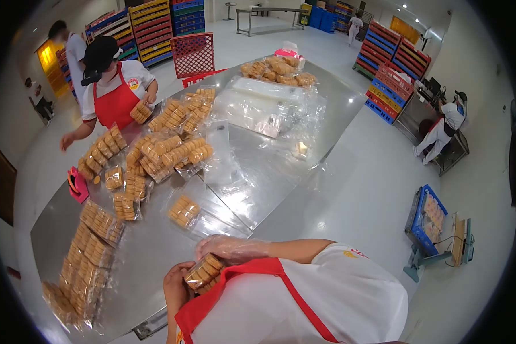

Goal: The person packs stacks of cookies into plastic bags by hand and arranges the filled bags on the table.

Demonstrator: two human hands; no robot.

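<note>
1. My left hand point(178, 281) grips a biscuit pack point(205, 270) near my apron point(260, 267), probably for steadiness.
2. My gloved right hand point(210, 246) is against its far end; I can't tell its grip.
3. Beyond, a loose pack point(184, 211) lies on the desk point(146, 252).
4. Left, lined packs point(86, 261) sit tightly, seemingly saving space.

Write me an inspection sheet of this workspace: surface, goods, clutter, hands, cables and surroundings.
Surface: shiny metal table, partly bare.
Goods: bagged cookies in rows and heaps.
Clutter: clear plastic bags near the far half; pink item at the edge, with what looks like a loose cookie nearby.
Hands: left hand holds a cookie pack; right hand, in a clear glove, is beside it, grip unclear.
Cables: dark cable by the stand, off the table.
Surroundings: co-worker in a red apron; stacked crates; other people farther off.
</note>
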